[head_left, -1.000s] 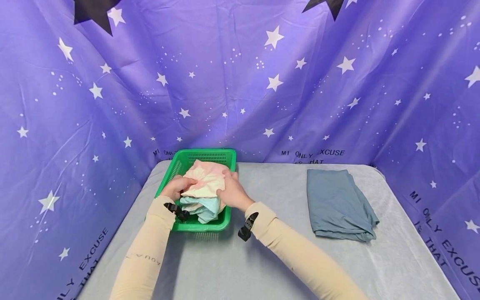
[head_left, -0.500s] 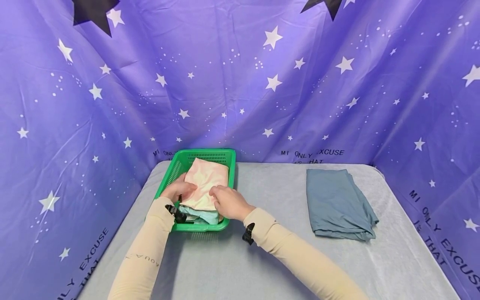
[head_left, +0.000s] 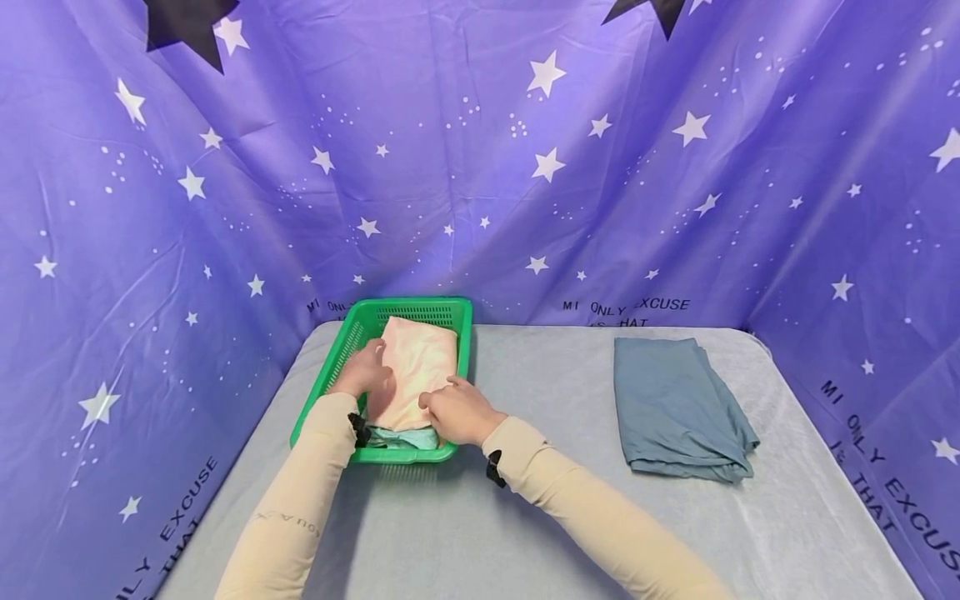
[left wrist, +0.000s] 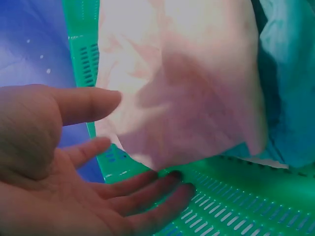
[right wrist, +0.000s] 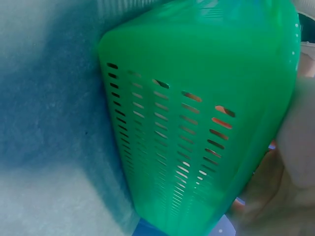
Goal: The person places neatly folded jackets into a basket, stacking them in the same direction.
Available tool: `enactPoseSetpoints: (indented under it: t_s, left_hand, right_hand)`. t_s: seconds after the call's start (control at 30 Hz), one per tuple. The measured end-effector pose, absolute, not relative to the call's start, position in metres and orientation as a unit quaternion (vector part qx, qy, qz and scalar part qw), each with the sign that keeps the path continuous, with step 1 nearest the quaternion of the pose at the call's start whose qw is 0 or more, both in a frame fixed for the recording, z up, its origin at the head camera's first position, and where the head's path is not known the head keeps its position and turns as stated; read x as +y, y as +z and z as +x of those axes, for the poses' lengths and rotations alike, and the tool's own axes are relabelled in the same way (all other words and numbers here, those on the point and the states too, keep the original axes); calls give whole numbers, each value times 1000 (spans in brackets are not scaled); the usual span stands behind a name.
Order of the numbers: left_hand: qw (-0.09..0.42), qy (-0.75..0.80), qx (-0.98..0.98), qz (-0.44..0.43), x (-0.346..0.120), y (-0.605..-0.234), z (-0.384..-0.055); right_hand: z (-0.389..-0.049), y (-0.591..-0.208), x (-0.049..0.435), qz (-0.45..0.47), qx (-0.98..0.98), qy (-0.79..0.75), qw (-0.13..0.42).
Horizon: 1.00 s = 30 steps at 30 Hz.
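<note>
A folded pale pink cloth (head_left: pixel 420 367) lies on top of a crumpled light teal cloth (head_left: pixel 408 438) in a green plastic basket (head_left: pixel 465 333). My left hand (head_left: pixel 365 371) is at the left side of the pink cloth. In the left wrist view, the fingers of this left hand (left wrist: pixel 74 152) are spread and hold nothing, with the thumb at the cloth's edge. My right hand (head_left: pixel 465 410) is over the basket's right rim, fingertips at the right edge of the pink cloth. In the right wrist view the basket wall partly hides its fingers; I cannot tell whether they pinch the cloth.
A folded grey-blue cloth (head_left: pixel 678 408) lies on the right of the table, which has a light grey cover (head_left: pixel 540 517). Purple curtains (head_left: pixel 480 167) with white stars stand behind and on both sides. The basket sits near the table's back left.
The pink cloth has been laid flatter and spread toward the basket's front, covering more of the teal cloth. My left hand has let go of it. The right hand has moved down to the right rim.
</note>
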<state>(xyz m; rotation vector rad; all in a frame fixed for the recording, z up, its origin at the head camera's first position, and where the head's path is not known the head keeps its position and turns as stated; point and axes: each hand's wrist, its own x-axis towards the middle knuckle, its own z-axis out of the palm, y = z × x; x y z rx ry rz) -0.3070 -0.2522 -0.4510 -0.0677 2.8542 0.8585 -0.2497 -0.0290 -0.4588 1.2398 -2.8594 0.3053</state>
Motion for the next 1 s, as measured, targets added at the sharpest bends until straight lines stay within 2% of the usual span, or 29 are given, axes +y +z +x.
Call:
enactPoseSetpoints:
  t_s: [0.1, 0.2, 0.57, 0.8, 1.0]
  left_hand:
    - [49, 229, 972, -6, -248, -452, -309]
    - [47, 191, 980, 1, -245, -456, -310]
    - [133, 163, 977, 16, -245, -462, -317]
    - [157, 225, 961, 19, -249, -452, -311]
    - [121, 262, 957, 22, -242, -433, -301]
  right_hand:
    - [-250, -460, -31, 393, -916, 83, 1]
    - [-250, -460, -32, 395, -916, 65, -4]
    - [-250, -458, -31, 407, -912, 47, -21]
    - [-248, -460, -18, 432, -885, 171, 17]
    - [-246, -454, 11, 389, -853, 343, 63]
